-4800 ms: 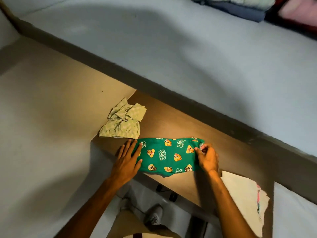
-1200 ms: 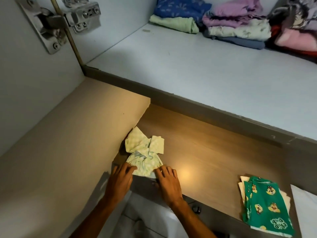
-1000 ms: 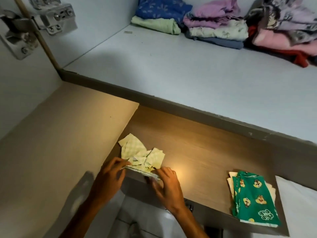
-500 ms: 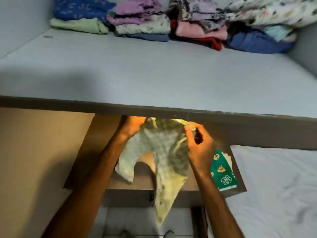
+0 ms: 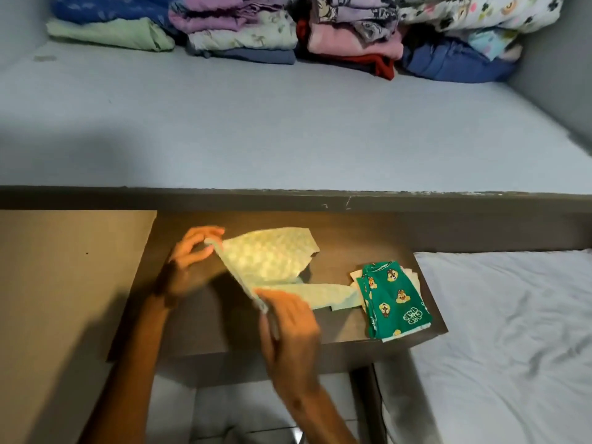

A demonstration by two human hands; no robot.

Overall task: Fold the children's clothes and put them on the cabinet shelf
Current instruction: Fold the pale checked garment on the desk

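A pale green garment (image 5: 272,261) is held over the brown desk (image 5: 368,245), its edge pinched at one end by the left hand (image 5: 189,264) and at the other by the right hand (image 5: 288,322). Folded green printed shorts (image 5: 392,299) lie just right of the right hand's fingers (image 5: 272,296). The grey cabinet shelf (image 5: 288,129) lies beyond the fingertips.

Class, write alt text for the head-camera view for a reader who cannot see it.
Both hands, left hand and right hand, hold a pale green garment over a brown table, beside a folded green cartoon-print garment. Behind, folded clothes line a grey cabinet shelf.
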